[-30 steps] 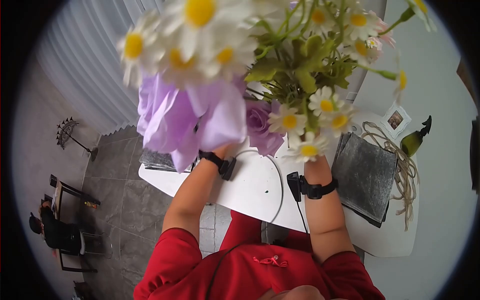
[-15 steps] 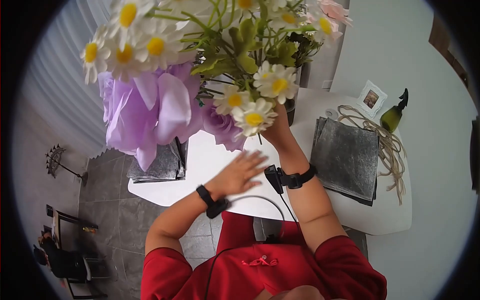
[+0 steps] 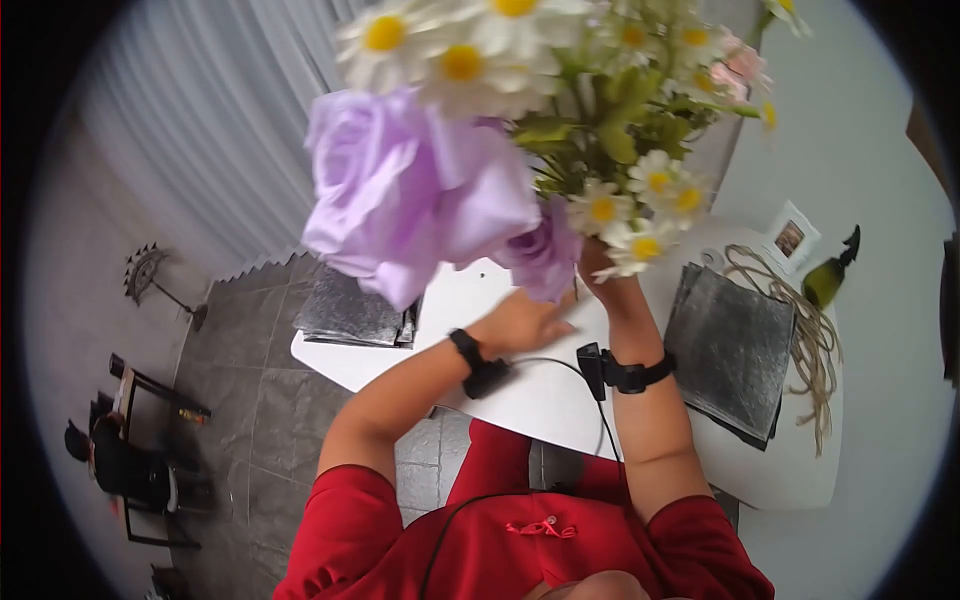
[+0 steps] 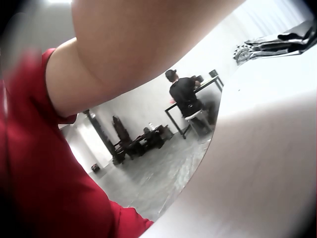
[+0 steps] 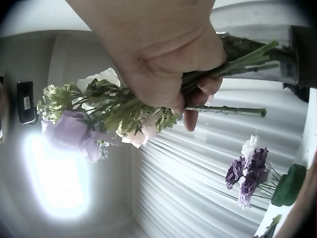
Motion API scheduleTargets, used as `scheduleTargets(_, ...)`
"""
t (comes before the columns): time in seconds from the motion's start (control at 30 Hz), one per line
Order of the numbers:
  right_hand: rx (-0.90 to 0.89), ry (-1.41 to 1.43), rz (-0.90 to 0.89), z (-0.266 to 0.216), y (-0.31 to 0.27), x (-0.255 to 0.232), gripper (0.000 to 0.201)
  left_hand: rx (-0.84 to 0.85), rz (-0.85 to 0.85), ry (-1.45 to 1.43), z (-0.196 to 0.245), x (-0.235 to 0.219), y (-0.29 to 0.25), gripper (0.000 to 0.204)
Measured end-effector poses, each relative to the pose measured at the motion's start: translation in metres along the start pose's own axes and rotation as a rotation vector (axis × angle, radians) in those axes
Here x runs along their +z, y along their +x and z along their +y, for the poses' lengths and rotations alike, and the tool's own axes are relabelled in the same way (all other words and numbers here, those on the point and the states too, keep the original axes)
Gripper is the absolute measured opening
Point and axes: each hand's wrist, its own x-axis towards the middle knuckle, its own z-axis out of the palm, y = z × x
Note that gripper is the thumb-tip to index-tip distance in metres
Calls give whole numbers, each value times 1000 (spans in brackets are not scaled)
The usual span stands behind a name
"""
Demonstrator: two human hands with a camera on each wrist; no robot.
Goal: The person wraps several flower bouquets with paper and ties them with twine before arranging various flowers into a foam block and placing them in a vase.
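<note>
A bouquet of what look like artificial flowers, with large lilac roses [image 3: 420,190] and white daisies [image 3: 460,65], fills the upper part of the head view. My right hand [image 5: 163,64] grips its stems [image 5: 237,64], whose cut ends point out past the fingers. One stem [image 5: 233,110] sticks out apart from the others. My left hand [image 3: 525,320] is over the white table [image 3: 560,400], just below the bouquet, fingers pointing toward the right wrist with nothing seen in them. The left wrist view shows my arm, red sleeve and the tabletop, not the hand.
Dark grey sheets lie stacked at the right [image 3: 735,350] and left [image 3: 355,310]. Beside the right stack are a rope [image 3: 810,370], a white picture frame [image 3: 790,237] and a green bottle [image 3: 825,282]. A seated person [image 4: 185,94] is at a far desk.
My left hand reached up behind the flowers, came down with fingers spread, and is now slightly higher beneath them. The right hand keeps hold of the bouquet. The head view swung left and back.
</note>
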Motion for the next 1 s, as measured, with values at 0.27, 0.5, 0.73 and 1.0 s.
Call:
scheduleTargets(0.27,22,-96,-28,8,1,-5,24,-230,-87,188,-67,17,-8,65)
scheduleTargets(0.5,-52,20,-18,-1,3,-4,25,-428,114,-7,-72,-24,-44,59)
scheduleTargets(0.73,-84,-63,-8,-7,2,-5,23,-443,13,217,-34,-35,-64,70)
scheduleTargets(1.0,-164,-55,-17,10,2,-4,33,-733,145,107,-95,-53,-50,35)
